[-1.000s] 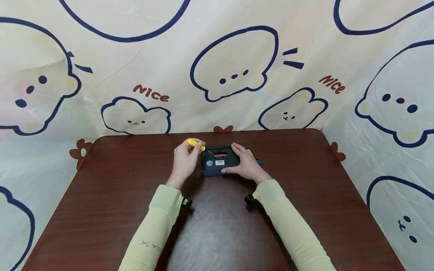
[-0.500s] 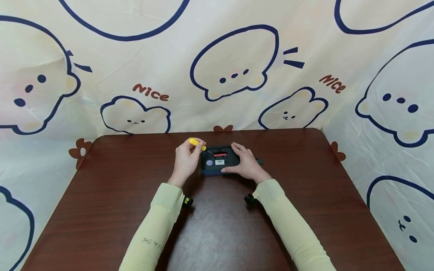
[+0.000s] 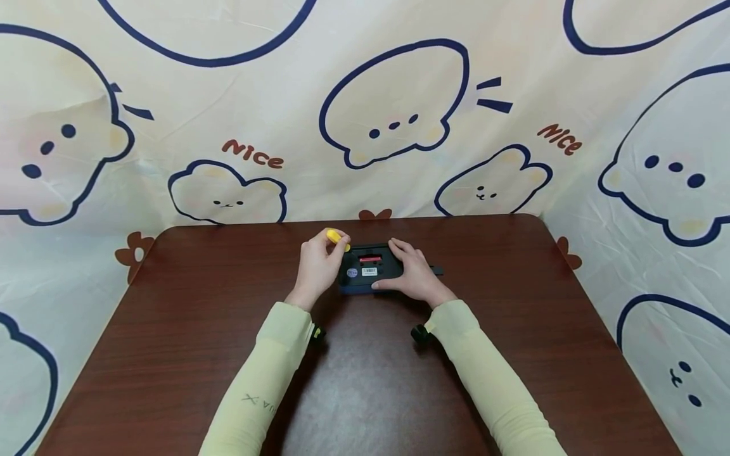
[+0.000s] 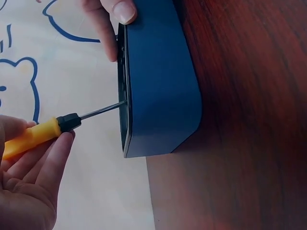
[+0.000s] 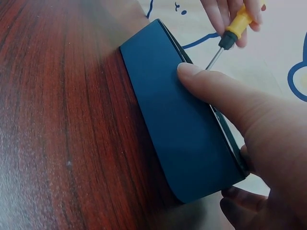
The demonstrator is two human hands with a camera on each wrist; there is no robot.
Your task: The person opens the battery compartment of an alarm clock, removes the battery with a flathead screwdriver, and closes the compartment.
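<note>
A dark blue box-shaped device (image 3: pixel 383 267) lies on the table with its black underside up, showing a red part in a recess and two small labels. My left hand (image 3: pixel 316 266) holds a yellow-handled screwdriver (image 4: pixel 41 134) between thumb and fingers. Its metal shaft slants down, and in the left wrist view the tip reaches just inside the device's rim, near one corner. My right hand (image 3: pixel 419 277) grips the device's right part, with the thumb (image 5: pixel 211 86) on the near blue side and fingers over the far edge. Part of the underside is hidden beneath that hand.
The brown wooden table (image 3: pixel 194 329) stretches in front and to both sides. Behind it hangs a pale cloth (image 3: pixel 319 196) with cartoon prints. A dark flat tab (image 3: pixel 437 271) shows just right of the device, behind my right hand.
My left hand has shifted slightly right and farther over the device's corner, and the screwdriver handle has tilted steeper. The right hand and device stay put.
</note>
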